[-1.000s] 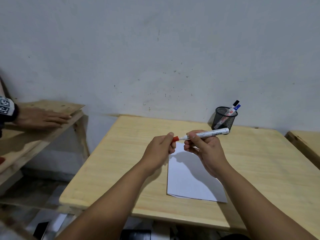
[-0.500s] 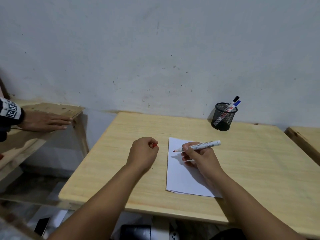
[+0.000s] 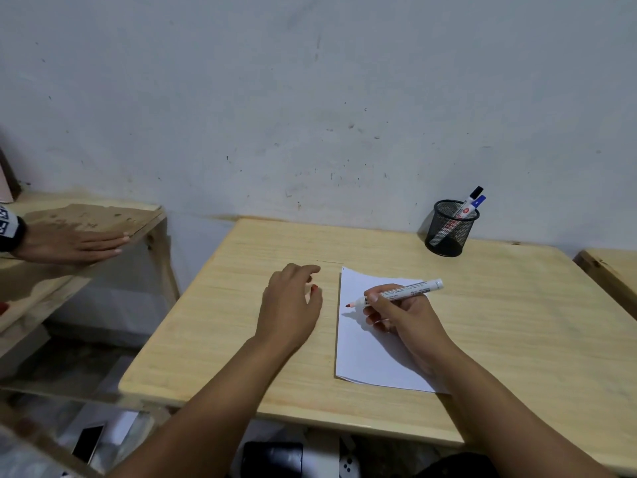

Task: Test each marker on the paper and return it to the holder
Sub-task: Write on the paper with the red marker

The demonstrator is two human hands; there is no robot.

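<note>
Centre of frame: a light wooden table (image 3: pixel 482 305) is standing against a scuffed pale wall (image 3: pixel 310 98). On it, right of centre, a white sheet of paper (image 3: pixel 365 353) is lying flat. The right hand (image 3: pixel 403 315) is resting on the sheet, its fingers curled round a white marker (image 3: pixel 400 293); the uncapped red tip is pointing toward the left edge of the paper, at or just above the surface, and contact cannot be told. Dark print is running along the barrel, too small to read. The left hand (image 3: pixel 289 305) is hovering over or resting on the bare table just left of the paper, fingers loosely curled, with the red cap (image 3: pixel 314 288) showing between thumb and fingers. Upper right of the table: a black mesh holder (image 3: pixel 448 229) is standing near the wall, well apart from the paper, holding two markers (image 3: pixel 470 207), one black-capped and one blue-capped; a red round logo on one barrel is illegible. Left of frame: another person's hand (image 3: pixel 79 246) is lying flat on a second wooden table (image 3: pixel 103 215), a black-and-white patterned band (image 3: pixel 5 225) at the wrist. Lower left, below the table: a phone (image 3: pixel 88 443) is lying.
</note>
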